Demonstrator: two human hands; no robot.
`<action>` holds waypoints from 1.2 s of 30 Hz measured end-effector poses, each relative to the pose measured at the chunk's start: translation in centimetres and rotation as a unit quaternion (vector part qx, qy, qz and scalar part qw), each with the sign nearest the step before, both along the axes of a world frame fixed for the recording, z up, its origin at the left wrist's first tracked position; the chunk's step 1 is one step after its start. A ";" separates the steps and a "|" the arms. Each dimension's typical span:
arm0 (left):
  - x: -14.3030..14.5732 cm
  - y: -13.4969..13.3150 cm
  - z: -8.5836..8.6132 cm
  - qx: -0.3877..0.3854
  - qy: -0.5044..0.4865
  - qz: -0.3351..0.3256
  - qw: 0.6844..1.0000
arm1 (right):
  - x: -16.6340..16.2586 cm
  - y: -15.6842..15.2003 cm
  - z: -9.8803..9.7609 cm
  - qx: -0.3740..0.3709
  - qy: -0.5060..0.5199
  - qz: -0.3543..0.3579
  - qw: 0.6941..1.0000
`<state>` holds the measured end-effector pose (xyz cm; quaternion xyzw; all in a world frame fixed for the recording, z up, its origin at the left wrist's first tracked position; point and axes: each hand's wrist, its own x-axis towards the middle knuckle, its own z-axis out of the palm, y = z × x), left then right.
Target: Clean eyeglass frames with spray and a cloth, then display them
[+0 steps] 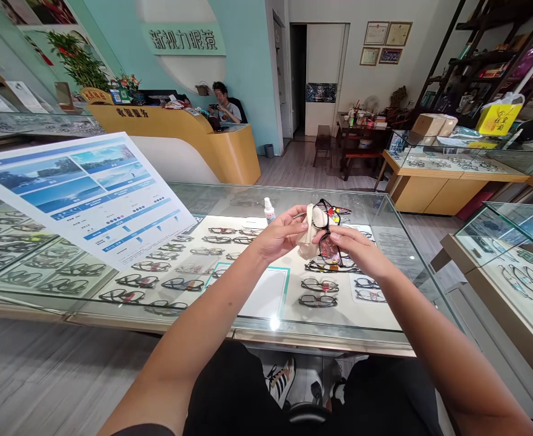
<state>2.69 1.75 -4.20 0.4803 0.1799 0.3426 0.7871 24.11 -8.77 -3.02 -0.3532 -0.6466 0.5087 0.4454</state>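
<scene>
A pair of black-framed glasses [324, 233] is held upright above the glass display counter [384, 212]. My right hand [352, 248] grips the frame from the right and below. My left hand [279, 235] pinches a beige cleaning cloth [309, 233] against the left side of the glasses. A small white spray bottle [269, 211] stands on the counter just behind my left hand.
Rows of glasses [166, 281] lie inside the counter. A large printed poster [89, 194] rests on its left part. Another display case [515, 254] stands to the right. A person [223, 106] sits behind the yellow reception desk [193, 136] at the back.
</scene>
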 end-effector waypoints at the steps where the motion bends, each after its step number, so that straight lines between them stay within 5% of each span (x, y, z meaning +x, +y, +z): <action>1: 0.0 0.0 0.0 0.002 0.002 0.002 1.000 | 0.0 0.0 0.0 0.003 -0.002 0.000 1.000; 16: 1.3 -1.3 -0.6 0.142 0.047 0.032 0.988 | 0.2 0.3 -0.4 0.036 -0.025 0.009 0.999; 27: 2.0 -2.5 -0.7 0.116 0.044 0.058 0.991 | -0.8 0.1 -0.7 0.007 -0.077 0.062 0.995; 36: 1.8 -2.7 0.0 0.131 0.030 0.039 0.990 | -0.9 0.3 -0.9 0.000 -0.013 0.020 1.000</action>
